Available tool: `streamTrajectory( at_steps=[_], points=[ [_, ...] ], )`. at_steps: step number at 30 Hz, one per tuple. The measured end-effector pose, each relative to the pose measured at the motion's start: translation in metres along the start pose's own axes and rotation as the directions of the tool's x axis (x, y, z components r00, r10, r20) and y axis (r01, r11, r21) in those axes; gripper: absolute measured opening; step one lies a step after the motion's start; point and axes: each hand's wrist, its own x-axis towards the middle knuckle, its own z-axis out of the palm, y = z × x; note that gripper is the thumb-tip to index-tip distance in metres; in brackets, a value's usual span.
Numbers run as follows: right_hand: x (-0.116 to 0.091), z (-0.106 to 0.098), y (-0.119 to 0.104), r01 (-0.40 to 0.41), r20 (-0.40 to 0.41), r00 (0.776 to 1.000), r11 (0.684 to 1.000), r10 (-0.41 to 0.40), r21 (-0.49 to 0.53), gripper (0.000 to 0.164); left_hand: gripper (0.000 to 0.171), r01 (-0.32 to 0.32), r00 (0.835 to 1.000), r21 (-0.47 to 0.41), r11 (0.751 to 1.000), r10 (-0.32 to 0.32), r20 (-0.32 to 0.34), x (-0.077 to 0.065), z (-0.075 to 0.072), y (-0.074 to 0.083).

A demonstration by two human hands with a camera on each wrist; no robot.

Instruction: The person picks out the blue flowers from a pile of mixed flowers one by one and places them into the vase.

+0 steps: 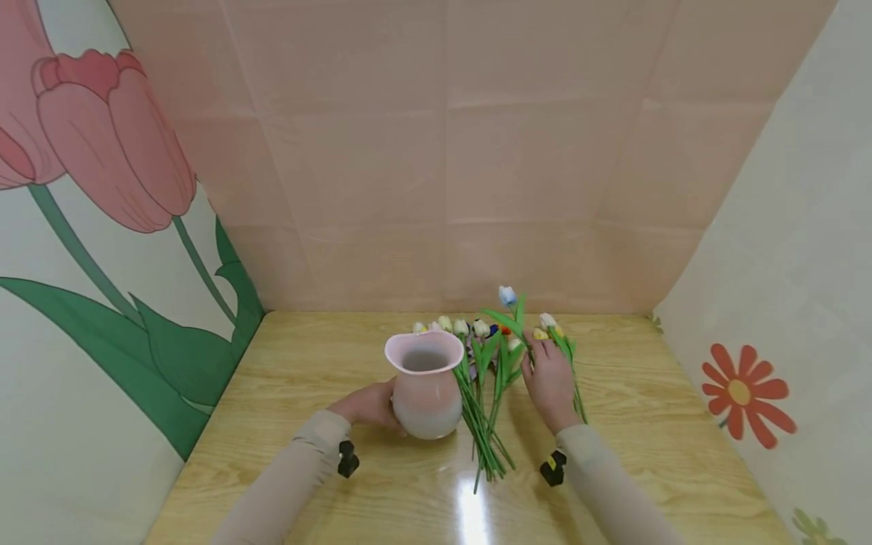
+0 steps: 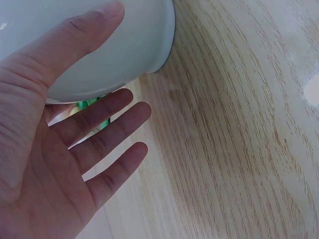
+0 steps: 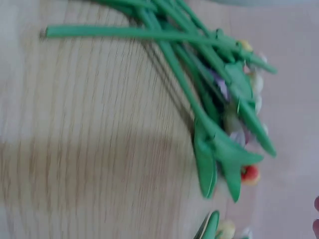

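A pink-and-white vase (image 1: pixel 427 401) with a flared rim stands on the table, its mouth facing up. My left hand (image 1: pixel 373 405) is at its left side; in the left wrist view the thumb lies along the vase (image 2: pixel 114 55) and three fingers spread fairly straight beside it, the index mostly hidden. Right of the vase, my right hand (image 1: pixel 550 382) pinches an artificial blue tulip (image 1: pixel 507 296) by its stem, the bloom rising above the other flowers. Only fingertips (image 3: pixel 317 216) show at the right wrist view's edge; the lower stem is hidden.
Several artificial tulips (image 1: pixel 482 412) lie in a crossed bundle between vase and right hand, stems toward me. White and yellow tulips (image 1: pixel 550 325) lie beyond and right of that hand. A pink backdrop (image 1: pixel 443 189) closes the far side of the wooden table (image 1: pixel 647 424).
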Motion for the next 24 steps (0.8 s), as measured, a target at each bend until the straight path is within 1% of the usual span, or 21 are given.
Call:
streamTrajectory(
  at_steps=[4,7,14,16,19,22,24],
  points=[
    [-0.003,0.001,0.015,-0.025,-0.005,1.000,1.000,0.025,-0.001,0.048,0.100,-0.004,1.000,0.010,1.000,0.004,-0.003,-0.001,0.000,0.001],
    [-0.007,0.002,0.025,-0.064,0.001,0.998,0.997,0.064,-0.037,0.049,0.100,-0.009,1.000,0.013,1.000,0.009,-0.004,-0.001,0.000,0.000],
    [-0.020,0.000,0.046,-0.139,0.023,0.990,0.984,0.142,-0.107,0.044,0.100,-0.027,1.000,0.007,1.000,0.027,-0.005,0.000,-0.001,-0.004],
    [-0.023,-0.001,0.052,-0.170,0.037,0.984,0.978,0.176,-0.121,0.042,0.100,-0.035,0.999,0.006,0.999,0.035,-0.003,0.001,0.000,-0.006],
    [-0.029,-0.002,0.063,-0.245,0.067,0.964,0.960,0.256,-0.137,0.041,0.099,-0.044,0.999,0.005,0.999,0.044,0.001,0.002,0.000,-0.008],
    [-0.034,-0.004,0.075,-0.329,0.088,0.934,0.930,0.346,-0.162,0.039,0.099,-0.046,0.999,0.001,0.999,0.046,0.000,0.003,0.000,-0.008],
    [-0.037,-0.006,0.082,-0.371,0.099,0.915,0.911,0.392,-0.180,0.038,0.099,-0.041,0.999,-0.001,0.999,0.041,0.000,0.003,0.000,-0.007]
  ],
)
